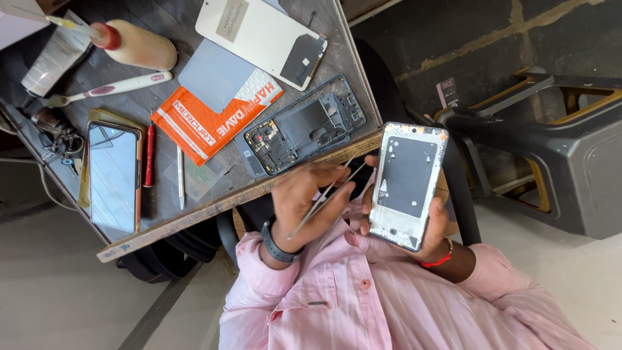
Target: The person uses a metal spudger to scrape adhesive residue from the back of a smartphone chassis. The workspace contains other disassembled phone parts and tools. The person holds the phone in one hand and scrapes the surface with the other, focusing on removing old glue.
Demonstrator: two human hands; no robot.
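My left hand, a dark band on its wrist, pinches thin metal tweezers whose tips point up toward the right. My right hand, with a red bracelet, grips a phone display frame from behind; its pale inner side with a dark middle panel faces me. Both hands hover over my lap, just off the table's wooden front edge. On the table close to my left hand lies an opened phone body with its circuit board exposed.
A white back cover, an orange-and-grey packet, a phone in a tan case, a red pen, a toothbrush and a beige squeeze bottle lie on the table. A dark plastic stool stands at right.
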